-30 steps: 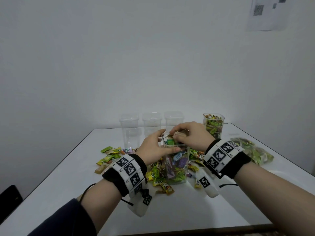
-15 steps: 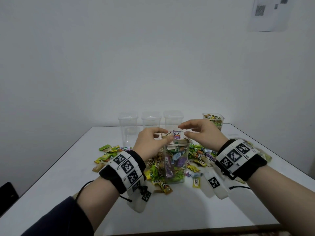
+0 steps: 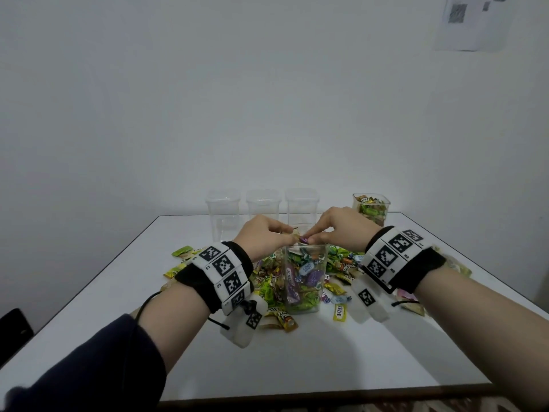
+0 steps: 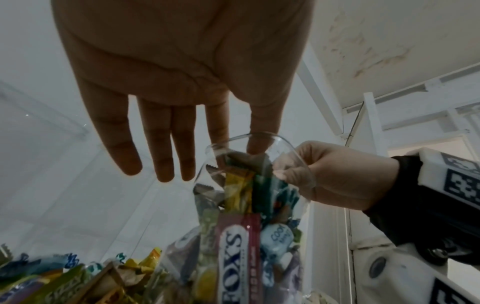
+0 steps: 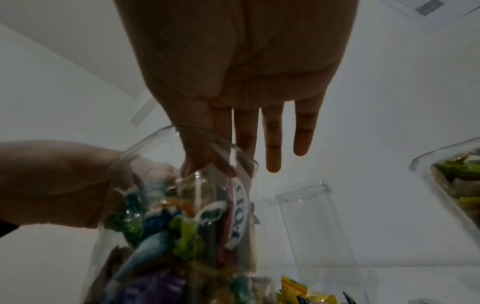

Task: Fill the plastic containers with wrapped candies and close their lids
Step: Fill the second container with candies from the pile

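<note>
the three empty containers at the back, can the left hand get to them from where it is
Probably yes. The left hand is at the rim of the full container, and the empty containers stand just behind it with nothing between. It would first have to drop the candy both hands pinch.

A white counter [image 3: 297, 367] with a dark edge stands against a plain pale wall [image 3: 237, 99], a sheet of paper [image 3: 472, 19] with blurred dark squares stuck high at the right, in dim, even light.
</note>
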Action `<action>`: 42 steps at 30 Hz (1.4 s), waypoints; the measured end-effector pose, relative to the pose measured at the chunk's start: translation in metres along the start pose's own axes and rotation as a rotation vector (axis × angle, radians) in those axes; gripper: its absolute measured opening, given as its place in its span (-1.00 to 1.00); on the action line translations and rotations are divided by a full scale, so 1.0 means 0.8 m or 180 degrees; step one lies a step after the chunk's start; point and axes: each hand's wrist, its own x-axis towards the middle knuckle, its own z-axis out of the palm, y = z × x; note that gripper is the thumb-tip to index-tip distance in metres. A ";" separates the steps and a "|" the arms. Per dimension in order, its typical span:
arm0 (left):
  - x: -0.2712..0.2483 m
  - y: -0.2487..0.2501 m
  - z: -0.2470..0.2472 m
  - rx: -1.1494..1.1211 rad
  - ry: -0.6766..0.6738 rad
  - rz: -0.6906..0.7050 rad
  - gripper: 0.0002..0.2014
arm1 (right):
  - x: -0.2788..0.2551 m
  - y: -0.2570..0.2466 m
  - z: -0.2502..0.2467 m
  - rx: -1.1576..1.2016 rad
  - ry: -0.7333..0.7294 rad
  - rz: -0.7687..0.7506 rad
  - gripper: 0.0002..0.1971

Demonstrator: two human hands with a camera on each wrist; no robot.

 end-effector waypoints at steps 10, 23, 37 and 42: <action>-0.009 -0.004 -0.002 -0.0438 -0.0143 0.0112 -0.70 | -0.015 0.008 0.008 0.0626 0.0901 -0.0198 -0.89; -0.074 -0.086 -0.074 0.1104 -0.0491 0.0190 -0.65 | -0.114 0.071 0.026 0.0298 0.0041 0.0592 -0.78; -0.067 -0.170 -0.107 0.2590 -0.1340 -0.1074 -0.12 | -0.089 0.098 0.062 -0.0837 -0.1565 0.0996 -0.10; -0.049 -0.172 -0.101 0.2498 -0.1282 -0.1147 -0.12 | -0.055 0.105 0.072 -0.0738 -0.1389 0.1076 -0.11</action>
